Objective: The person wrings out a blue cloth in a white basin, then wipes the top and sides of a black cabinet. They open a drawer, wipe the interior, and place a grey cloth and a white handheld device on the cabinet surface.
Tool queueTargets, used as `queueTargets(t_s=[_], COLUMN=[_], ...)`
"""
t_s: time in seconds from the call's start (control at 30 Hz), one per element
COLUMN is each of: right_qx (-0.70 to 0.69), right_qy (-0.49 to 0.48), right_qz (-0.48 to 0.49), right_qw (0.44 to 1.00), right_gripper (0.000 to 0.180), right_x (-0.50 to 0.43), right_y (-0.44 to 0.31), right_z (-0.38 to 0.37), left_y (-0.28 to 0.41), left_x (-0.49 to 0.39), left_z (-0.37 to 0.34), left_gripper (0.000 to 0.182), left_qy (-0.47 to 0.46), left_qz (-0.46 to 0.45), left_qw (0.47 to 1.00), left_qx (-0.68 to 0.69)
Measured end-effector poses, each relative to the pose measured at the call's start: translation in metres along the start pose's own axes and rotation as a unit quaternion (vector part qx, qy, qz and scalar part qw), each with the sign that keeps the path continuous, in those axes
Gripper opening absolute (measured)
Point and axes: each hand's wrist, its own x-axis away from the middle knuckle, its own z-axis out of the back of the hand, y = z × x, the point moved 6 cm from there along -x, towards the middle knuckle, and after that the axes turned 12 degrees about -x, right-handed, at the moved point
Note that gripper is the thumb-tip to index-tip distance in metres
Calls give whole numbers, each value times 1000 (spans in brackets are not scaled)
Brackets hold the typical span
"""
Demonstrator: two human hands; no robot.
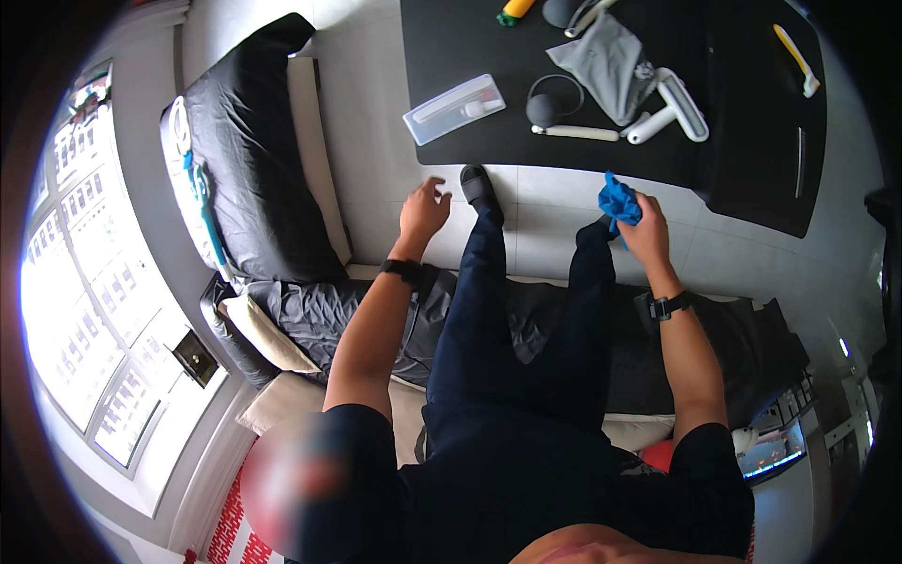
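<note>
My right hand grips a crumpled blue cloth, held in front of the near edge of a black table. Its folds stick out past my fingertips. Over the floor to the left, my left hand is bare, its fingers loosely curled and apart. Closest to it on the tabletop lies a translucent plastic case with a pale item inside. Farther right are a dark grey ball beside a thin loop, a cream stick, a grey fabric pouch and a white T-shaped roller.
A yellow-and-white handled tool lies at the table's right. At the far edge is a yellow-and-green object. A black-covered sofa stands left, with a blue-and-white handled tool along its side. A lit screen is at lower right.
</note>
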Motion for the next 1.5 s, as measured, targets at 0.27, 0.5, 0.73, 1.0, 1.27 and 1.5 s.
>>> queueTargets(t_s=[0.27, 0.5, 0.73, 1.0, 1.27, 1.5], right_qx=[46, 92, 6, 18, 64, 50], right_qy=[-64, -248, -228, -171, -194, -190], right_qz=[70, 89, 24, -63, -151, -225], right_qw=[994, 960, 973, 983, 967, 954], right_gripper=[52, 49, 51, 48, 53, 52], right_x=[-26, -39, 2, 34, 102, 153], right_y=[-105, -145, -124, -29, 61, 94], right_z=[-157, -276, -252, -175, -112, -84], left_y=[-22, -49, -33, 102, 114, 95], left_x=[-78, -86, -65, -41, -39, 13], left_z=[37, 45, 55, -54, -95, -124], left_gripper=[24, 23, 15, 73, 97, 96], left_qy=[148, 199, 194, 87, 11, -58], left_qz=[-72, -86, -123, -343, -257, -239], left_qw=[985, 966, 957, 920, 948, 952], left_qx=[58, 138, 176, -170, -184, -184])
